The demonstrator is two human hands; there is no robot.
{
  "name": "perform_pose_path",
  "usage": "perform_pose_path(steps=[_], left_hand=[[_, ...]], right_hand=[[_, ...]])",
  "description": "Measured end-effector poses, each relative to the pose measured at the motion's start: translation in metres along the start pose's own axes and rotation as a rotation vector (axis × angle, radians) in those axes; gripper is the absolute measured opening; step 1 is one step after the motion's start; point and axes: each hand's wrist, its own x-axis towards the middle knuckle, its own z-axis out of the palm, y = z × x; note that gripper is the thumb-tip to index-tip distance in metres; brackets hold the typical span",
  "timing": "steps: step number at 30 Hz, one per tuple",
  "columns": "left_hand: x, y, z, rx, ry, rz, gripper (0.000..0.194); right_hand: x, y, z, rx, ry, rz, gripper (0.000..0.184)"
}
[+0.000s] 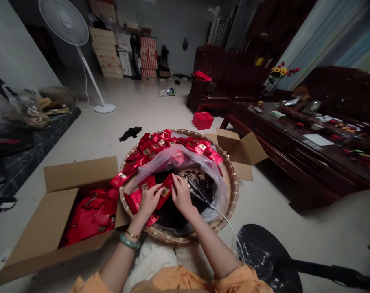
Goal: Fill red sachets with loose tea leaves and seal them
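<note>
Orange-sleeved arms reach over a round woven bamboo basket, where the left hand and the right hand, both partly closed, pinch opposite sides of a red paper packet with gold print above black material.

Head-high view, forward and down.

Red packet, above the basket, toward its near left edge: gold characters, too small and blurred to read. Loose red packets, along the basket's far edge: gold marks, likewise illegible. Red-and-white cartons, floor's far edge: printing unreadable
</note>
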Motion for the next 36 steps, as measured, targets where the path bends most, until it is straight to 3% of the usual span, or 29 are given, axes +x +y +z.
perform_pose_path(steps=[2, 8, 17, 21, 25, 31, 36], left_hand=[[-0.004, 0.006, 0.001, -0.048, 0.026, -0.043, 0.025], [-0.011, 0.012, 0.007, -0.207, 0.034, -0.095, 0.023], [-0.007, 0.017, 0.012, -0.494, 0.028, -0.375, 0.026], [-0.010, 0.017, 0.014, -0.505, 0.008, -0.420, 0.028], [-0.013, 0.017, 0.014, -0.399, 0.007, -0.366, 0.023], [-0.014, 0.023, 0.006, -0.076, -0.034, -0.180, 0.019], [-0.014, 0.023, 0.005, -0.088, -0.092, -0.132, 0.021]], right_hand=[[-0.005, -0.003, 0.002, 0.020, 0.022, -0.019, 0.048], [-0.007, -0.006, -0.006, 0.071, 0.089, 0.101, 0.043], [-0.013, -0.007, -0.014, -0.051, 0.091, -0.096, 0.050], [-0.015, -0.008, -0.015, -0.080, 0.111, -0.069, 0.041], [-0.013, -0.010, -0.019, -0.155, 0.196, 0.034, 0.017], [-0.005, -0.010, -0.025, -0.233, 0.036, -0.070, 0.018], [-0.003, -0.008, -0.030, -0.102, -0.016, -0.014, 0.015]])
